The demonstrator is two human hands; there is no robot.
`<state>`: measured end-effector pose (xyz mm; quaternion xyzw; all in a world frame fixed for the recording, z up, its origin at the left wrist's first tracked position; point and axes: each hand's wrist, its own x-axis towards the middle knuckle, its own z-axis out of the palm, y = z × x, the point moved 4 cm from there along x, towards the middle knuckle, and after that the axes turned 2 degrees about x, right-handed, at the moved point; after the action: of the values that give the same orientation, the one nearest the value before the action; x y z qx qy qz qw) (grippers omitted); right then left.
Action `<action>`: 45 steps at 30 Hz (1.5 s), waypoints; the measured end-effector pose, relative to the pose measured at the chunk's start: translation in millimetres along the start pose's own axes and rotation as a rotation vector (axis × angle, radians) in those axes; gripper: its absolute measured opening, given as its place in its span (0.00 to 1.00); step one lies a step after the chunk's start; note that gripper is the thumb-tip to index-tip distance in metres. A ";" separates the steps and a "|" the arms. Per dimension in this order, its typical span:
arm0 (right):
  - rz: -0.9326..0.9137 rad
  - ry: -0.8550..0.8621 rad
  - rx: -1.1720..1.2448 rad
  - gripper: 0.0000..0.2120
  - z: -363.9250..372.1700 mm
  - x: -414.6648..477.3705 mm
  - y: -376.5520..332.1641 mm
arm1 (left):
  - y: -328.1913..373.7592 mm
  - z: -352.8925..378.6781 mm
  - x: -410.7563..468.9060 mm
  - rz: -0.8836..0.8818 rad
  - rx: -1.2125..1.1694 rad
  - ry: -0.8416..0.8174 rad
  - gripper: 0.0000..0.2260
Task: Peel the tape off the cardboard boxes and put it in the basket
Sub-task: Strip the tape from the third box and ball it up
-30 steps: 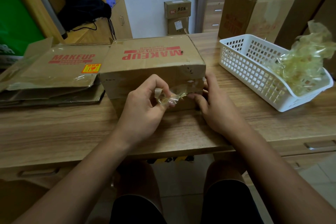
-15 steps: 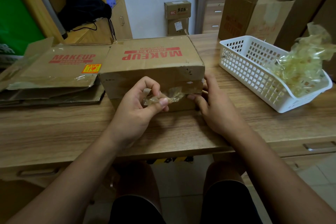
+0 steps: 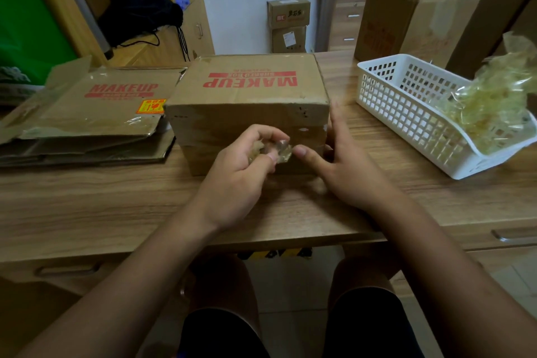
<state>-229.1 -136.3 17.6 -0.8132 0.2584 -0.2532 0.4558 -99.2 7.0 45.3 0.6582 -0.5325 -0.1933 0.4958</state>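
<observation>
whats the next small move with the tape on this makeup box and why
Probably pull the tape wad toward you, off the MAKEUP box. The left hand pinches it at the front face, the right hand braces the corner, and the white basket waits on the right.

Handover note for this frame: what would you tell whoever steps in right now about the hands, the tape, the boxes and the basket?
Left hand: pinches a crumpled tape piece at the front face of the MAKEUP box. I cannot tell if it is fully off.
Right hand: open, fingers straight against the box's front right corner.
Basket: on the desk to the right, holding a tape pile.
Flattened boxes: on the left, and shiny tape seems to remain on them.
Left to do: free this piece, drop it in the basket, then check the boxes for more.
</observation>
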 end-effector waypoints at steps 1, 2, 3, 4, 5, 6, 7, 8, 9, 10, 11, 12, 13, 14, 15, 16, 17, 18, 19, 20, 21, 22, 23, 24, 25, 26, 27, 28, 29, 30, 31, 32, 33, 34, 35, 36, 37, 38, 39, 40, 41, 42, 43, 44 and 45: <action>0.004 0.003 -0.017 0.51 0.5 1.7 0.1 | -0.4 -0.1 0.0 -0.001 0.008 0.009 0.11; 0.004 0.010 -0.041 0.47 0.8 3.3 0.6 | -0.4 0.1 -0.4 0.001 0.017 0.018 0.11; -0.002 0.021 -0.075 0.43 1.5 4.6 1.1 | -0.3 0.1 -0.8 0.004 0.028 0.028 0.11; -0.011 0.035 -0.116 0.39 2.3 5.8 1.9 | -0.1 -0.2 -1.5 0.009 0.041 0.036 0.11; -0.021 0.053 -0.154 0.37 3.3 6.6 2.7 | 0.3 -0.6 -1.8 0.018 0.055 0.041 0.12; -0.033 0.073 -0.181 0.35 4.2 8.2 3.7 | 0.9 -1.4 -1.6 0.029 0.068 0.040 0.12; -0.044 0.090 -0.192 0.34 5.1 9.3 4.7 | 1.4 -2.4 -0.7 0.035 0.075 0.038 0.13; -0.049 0.105 -0.187 0.32 5.7 10.5 5.7 | 1.7 -4.0 0.8 0.036 0.073 0.035 0.13; -0.050 0.115 -0.172 0.31 6.2 11.1 6.5 | 2.2 -5.5 2.6 0.035 0.067 0.030 0.14; -0.049 0.121 -0.150 0.30 6.0 11.5 7.6 | 3.0 -6.8 4.1 0.036 0.063 0.023 0.14; -0.047 0.123 -0.130 0.29 5.5 11.6 8.9 | 3.9 -7.8 5.2 0.039 0.059 0.016 0.15; -0.047 0.125 -0.115 0.28 4.6 11.7 10.2 | 4.4 -8.4 5.8 0.042 0.054 0.008 0.15; -0.043 0.125 -0.106 0.27 3.9 11.5 11.1 | 4.5 -8.8 6.1 0.044 0.050 -0.001 0.15; -0.038 0.124 -0.102 0.26 3.5 11.8 11.1 | 4.2 -9.3 6.3 0.047 0.045 -0.007 0.15; -0.035 0.122 -0.099 0.25 3.6 11.9 10.6 | 3.6 -9.8 6.5 0.049 0.039 -0.012 0.15; -0.033 0.123 -0.094 0.24 3.5 12.0 10.6 | 2.8 -10.3 6.6 0.049 0.031 -0.018 0.15; -0.030 0.127 -0.088 0.23 3.2 12.0 10.7 | 2.0 -10.9 6.5 0.050 0.022 -0.024 0.15; -0.023 0.132 -0.078 0.21 2.8 12.2 11.2 | 0.8 -12.1 6.1 0.052 0.011 -0.030 0.15; -0.013 0.139 -0.067 0.18 1.7 12.3 11.9 | -0.2 -13.1 5.2 0.052 -0.002 -0.040 0.15; -0.002 0.147 -0.059 0.16 -0.1 12.7 13.0 | -0.9 -14.2 4.1 0.049 -0.021 -0.053 0.16; 0.008 0.148 -0.051 0.14 -1.6 13.0 13.8 | -1.4 -15.0 3.0 0.044 -0.048 -0.068 0.16; 0.014 0.140 -0.044 0.13 -2.8 13.2 14.1 | -2.1 -15.6 2.6 0.036 -0.078 -0.083 0.16; 0.013 0.132 -0.040 0.12 -3.2 13.0 13.9 | -3.6 -16.2 2.8 0.025 -0.104 -0.092 0.16; 0.006 0.129 -0.035 0.11 -3.0 12.9 13.8 | -5.5 -17.0 2.9 0.012 -0.126 -0.097 0.15; -0.002 0.128 -0.028 0.11 -2.4 12.3 13.7 | -7.1 -17.5 2.8 0.003 -0.144 -0.099 0.15; -0.012 0.127 -0.020 0.10 -1.6 11.8 12.7 | -8.2 -17.4 2.6 -0.003 -0.161 -0.098 0.14; -0.022 0.123 -0.016 0.10 -0.7 11.1 11.3 | -9.2 -17.3 1.9 -0.006 -0.173 -0.096 0.14; -0.031 0.115 -0.016 0.10 0.1 10.4 10.5 | -10.2 -17.1 0.8 -0.008 -0.177 -0.092 0.14; -0.036 0.106 -0.014 0.11 0.6 9.5 9.8 | -11.0 -16.7 -0.4 -0.010 -0.175 -0.087 0.13; -0.041 0.099 -0.003 0.12 0.7 8.7 9.0 | -11.4 -16.6 -1.5 -0.011 -0.171 -0.082 0.13; -0.050 0.090 0.012 0.14 1.0 7.7 7.4 | -11.3 -16.5 -2.3 -0.010 -0.169 -0.075 0.13; -0.063 0.078 0.027 0.18 1.4 7.0 6.2 | -10.9 -16.7 -2.6 -0.010 -0.172 -0.067 0.12; -0.073 0.064 0.051 0.24 2.3 6.0 5.4 | -10.5 -17.0 -2.9 -0.011 -0.178 -0.059 0.11; -0.077 0.057 0.082 0.30 3.1 4.7 4.7 | -9.8 -17.1 -3.6 -0.013 -0.186 -0.052 0.10; -0.085 0.077 0.080 0.35 2.4 2.8 3.5 | -9.4 -16.8 -4.6 -0.014 -0.192 -0.044 0.09; -0.103 0.140 0.029 0.38 -0.3 0.3 1.2 | -9.1 -15.4 -5.7 -0.018 -0.193 -0.037 0.08; -0.132 0.235 -0.061 0.38 -4.3 -4.0 -2.4 | -8.6 -13.9 -6.5 -0.022 -0.188 -0.032 0.08; -0.186 0.341 -0.154 0.35 -8.6 -10.2 -7.5 | -7.6 -12.1 -7.0 -0.025 -0.180 -0.028 0.08; -0.264 0.432 -0.220 0.29 -10.7 -17.9 -14.2 | -6.6 -10.8 -6.9 -0.025 -0.177 -0.022 0.08; -0.340 0.477 -0.253 0.24 -9.8 -24.9 -20.1 | -5.6 -9.5 -6.6 -0.023 -0.186 -0.021 0.09; -0.395 0.473 -0.263 0.19 -6.5 -31.2 -24.1 | -4.5 -8.1 -6.0 -0.019 -0.201 -0.029 0.10; -0.427 0.445 -0.263 0.16 -2.1 -35.3 -25.9 | -2.5 -6.5 -5.4 -0.011 -0.207 -0.047 0.11; -0.439 0.411 -0.259 0.14 1.8 -37.5 -26.9 | 0.1 -4.9 -4.7 0.002 -0.192 -0.065 0.11; -0.432 0.376 -0.244 0.13 4.4 -37.5 -27.5 | 2.4 -3.4 -4.3 0.015 -0.162 -0.077 0.11; -0.414 0.337 -0.219 0.12 5.6 -35.9 -28.2 | 3.4 -2.8 -4.2 0.025 -0.132 -0.080 0.10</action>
<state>-246.6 -96.7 33.2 -0.8396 0.1848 -0.4429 0.2546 -100.3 12.2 48.2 0.6093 -0.5460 -0.2479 0.5187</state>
